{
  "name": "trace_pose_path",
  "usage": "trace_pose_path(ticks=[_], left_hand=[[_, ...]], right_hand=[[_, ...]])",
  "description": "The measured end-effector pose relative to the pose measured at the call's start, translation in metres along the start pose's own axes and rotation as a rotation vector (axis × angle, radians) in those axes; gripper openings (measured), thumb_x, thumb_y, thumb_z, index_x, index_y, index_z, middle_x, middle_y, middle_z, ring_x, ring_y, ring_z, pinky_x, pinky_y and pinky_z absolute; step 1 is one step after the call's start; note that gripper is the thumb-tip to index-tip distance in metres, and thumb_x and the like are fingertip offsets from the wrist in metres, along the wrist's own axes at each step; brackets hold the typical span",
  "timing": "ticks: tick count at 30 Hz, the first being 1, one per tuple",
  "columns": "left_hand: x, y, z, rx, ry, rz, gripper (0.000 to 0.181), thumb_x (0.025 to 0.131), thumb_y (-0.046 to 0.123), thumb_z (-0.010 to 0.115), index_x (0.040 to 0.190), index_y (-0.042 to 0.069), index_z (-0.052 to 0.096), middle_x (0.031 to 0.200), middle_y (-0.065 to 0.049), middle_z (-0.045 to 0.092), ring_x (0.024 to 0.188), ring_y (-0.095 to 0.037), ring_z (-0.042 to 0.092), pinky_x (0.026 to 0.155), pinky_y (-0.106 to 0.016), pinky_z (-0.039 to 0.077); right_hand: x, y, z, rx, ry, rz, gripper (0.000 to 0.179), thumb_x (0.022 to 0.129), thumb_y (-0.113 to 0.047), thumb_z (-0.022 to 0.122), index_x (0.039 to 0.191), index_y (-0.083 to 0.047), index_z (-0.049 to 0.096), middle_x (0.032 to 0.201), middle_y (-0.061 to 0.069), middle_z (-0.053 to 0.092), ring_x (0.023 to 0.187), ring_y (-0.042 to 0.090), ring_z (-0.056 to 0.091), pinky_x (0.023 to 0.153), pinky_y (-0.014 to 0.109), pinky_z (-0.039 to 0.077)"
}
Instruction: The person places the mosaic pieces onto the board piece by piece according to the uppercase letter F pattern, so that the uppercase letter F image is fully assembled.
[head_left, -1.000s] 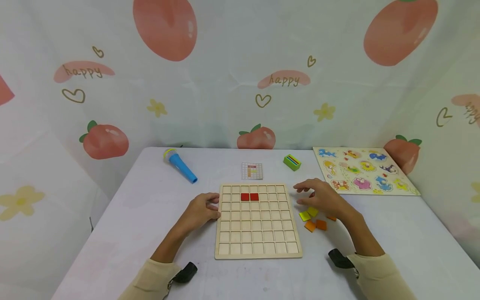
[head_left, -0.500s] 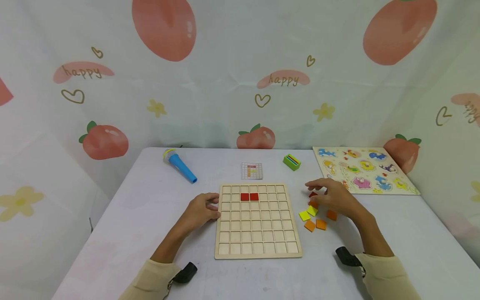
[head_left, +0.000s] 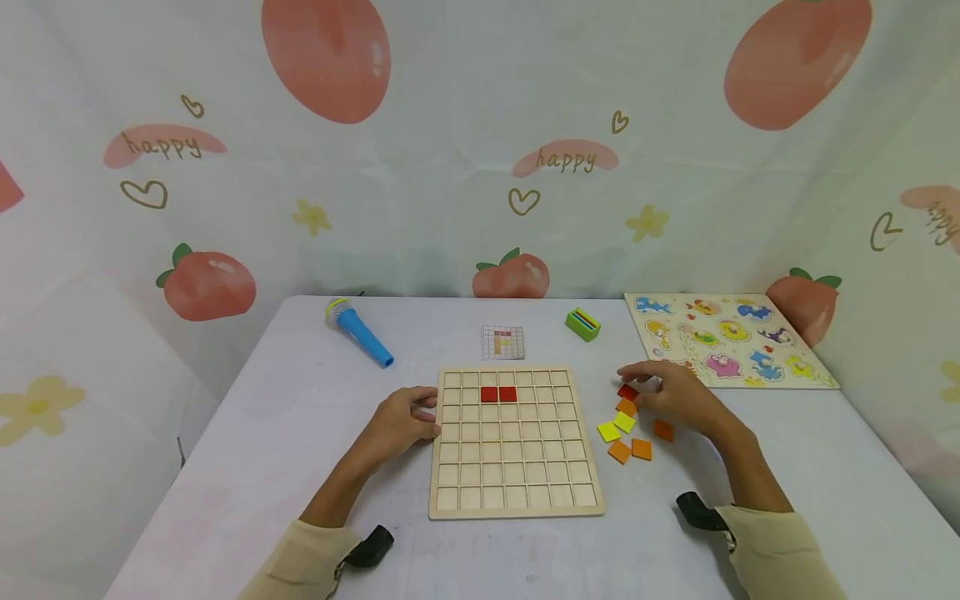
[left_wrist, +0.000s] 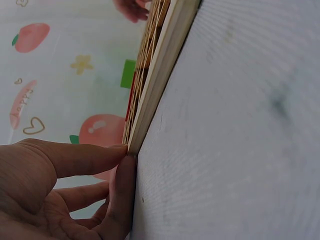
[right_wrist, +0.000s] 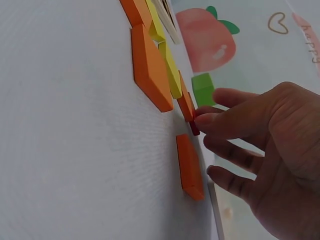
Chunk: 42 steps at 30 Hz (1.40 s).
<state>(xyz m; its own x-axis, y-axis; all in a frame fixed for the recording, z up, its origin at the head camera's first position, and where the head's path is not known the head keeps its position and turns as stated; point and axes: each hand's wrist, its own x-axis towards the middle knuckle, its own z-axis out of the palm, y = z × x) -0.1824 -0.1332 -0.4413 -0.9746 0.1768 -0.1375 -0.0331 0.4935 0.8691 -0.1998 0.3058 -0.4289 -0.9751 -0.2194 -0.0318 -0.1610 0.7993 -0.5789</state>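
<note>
A wooden grid board [head_left: 517, 454] lies in the middle of the table, with two red tiles [head_left: 498, 394] side by side in its second row. My left hand [head_left: 401, 421] rests at the board's left side; thumb and fingers touch its edge in the left wrist view. My right hand [head_left: 678, 400] hovers right of the board, thumb and forefinger apart around a loose red tile [head_left: 627, 392]. The thumb [right_wrist: 215, 124] partly hides that tile in the right wrist view. Close by lie two yellow tiles [head_left: 617, 427] and several orange tiles [head_left: 641, 449].
A small printed grid card [head_left: 502, 342] lies behind the board. Farther back are a blue toy microphone [head_left: 363, 333] at left and a green block with coloured stripes [head_left: 582, 325]. An animal puzzle board [head_left: 731, 342] occupies the table's back right.
My right hand has moved right, from beside the board's edge to the loose red tile, uncovering orange tiles. My left hand stays at the board's edge.
</note>
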Motion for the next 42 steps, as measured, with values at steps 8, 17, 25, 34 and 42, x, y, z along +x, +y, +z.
trace_pose_path(ticks=[8, 17, 25, 34, 42], left_hand=[[0.0004, -0.0013, -0.0004, -0.007, -0.004, 0.002, 0.063, 0.084, -0.003, 0.078, 0.144, -0.007, 0.059, 0.13, -0.016, 0.067, 0.105, -0.022, 0.069, 0.081, -0.032, 0.062], [0.0009, -0.0005, -0.0005, 0.0, -0.006, 0.009, 0.063, 0.084, -0.002, 0.078, 0.144, -0.007, 0.06, 0.13, -0.016, 0.067, 0.104, -0.022, 0.069, 0.08, -0.032, 0.062], [0.0008, 0.0001, -0.0005, -0.014, -0.01, 0.007, 0.062, 0.084, -0.002, 0.078, 0.144, -0.006, 0.06, 0.131, -0.016, 0.067, 0.105, -0.022, 0.069, 0.08, -0.032, 0.062], [0.0008, -0.0007, -0.0008, 0.002, -0.005, 0.007, 0.062, 0.084, 0.0, 0.079, 0.143, -0.005, 0.061, 0.13, -0.015, 0.068, 0.105, -0.021, 0.069, 0.08, -0.031, 0.061], [0.0016, -0.0028, -0.0011, 0.006, -0.001, 0.011, 0.062, 0.083, 0.0, 0.079, 0.143, -0.006, 0.061, 0.13, -0.015, 0.068, 0.104, -0.021, 0.069, 0.08, -0.031, 0.061]], right_hand=[[0.0015, 0.005, 0.0011, -0.006, -0.011, -0.006, 0.041, 0.092, -0.003, 0.072, 0.133, -0.01, 0.073, 0.12, 0.008, 0.073, 0.11, 0.029, 0.06, 0.088, 0.039, 0.053], [0.0014, 0.0058, 0.0005, -0.02, -0.032, 0.02, 0.037, 0.093, -0.01, 0.077, 0.129, -0.006, 0.074, 0.114, 0.009, 0.072, 0.102, 0.026, 0.06, 0.085, 0.037, 0.054], [-0.0005, 0.005, -0.0005, -0.042, -0.04, 0.03, 0.033, 0.094, -0.013, 0.077, 0.125, -0.002, 0.076, 0.119, 0.013, 0.073, 0.106, 0.029, 0.062, 0.094, 0.051, 0.057], [0.0011, 0.0037, -0.0021, -0.064, -0.047, 0.017, 0.034, 0.094, -0.017, 0.078, 0.125, -0.002, 0.077, 0.115, 0.01, 0.074, 0.102, 0.026, 0.061, 0.089, 0.041, 0.054], [0.0022, -0.0012, -0.0011, -0.042, -0.026, 0.021, 0.037, 0.093, -0.022, 0.079, 0.125, -0.004, 0.077, 0.111, 0.007, 0.072, 0.1, 0.025, 0.059, 0.081, 0.034, 0.052]])
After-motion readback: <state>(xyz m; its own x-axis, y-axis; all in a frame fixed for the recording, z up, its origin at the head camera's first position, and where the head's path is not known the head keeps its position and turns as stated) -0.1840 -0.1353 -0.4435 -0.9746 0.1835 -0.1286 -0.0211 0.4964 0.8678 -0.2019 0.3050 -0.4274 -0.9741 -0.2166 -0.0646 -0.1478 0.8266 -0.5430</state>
